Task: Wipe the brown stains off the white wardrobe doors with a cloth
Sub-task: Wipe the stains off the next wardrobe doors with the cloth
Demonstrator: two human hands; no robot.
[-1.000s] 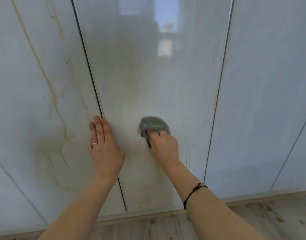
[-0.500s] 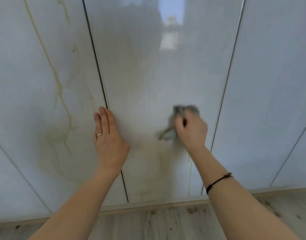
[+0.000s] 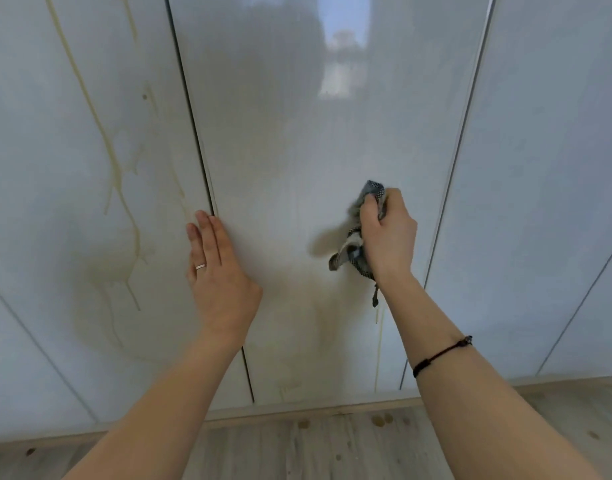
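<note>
Two hands: left hand [image 3: 218, 271] at nine o'clock, right hand [image 3: 389, 233] at three. One cloth [image 3: 358, 237]. One ring [image 3: 200, 267], one bracelet [image 3: 439, 355].

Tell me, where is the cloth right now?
The cloth is bunched in the right hand, against the middle door, right of the flat left hand.

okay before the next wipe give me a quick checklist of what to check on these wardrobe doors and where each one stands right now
1. Cloth gripped: ok, bunched in the right hand.
2. Cloth flat on the door: not ok, it is wadded up and loose ends hang down.
3. Door braced: ok, the left hand lies flat across the seam between the left door and the middle door.
4. Middle door clean: not ok, a thin drip line runs below the right hand and a faint brownish haze remains.
5. Left door clean: not ok, long brown runs and a wide ring are untouched.
6. Cloth damp enough: cannot tell.
</note>
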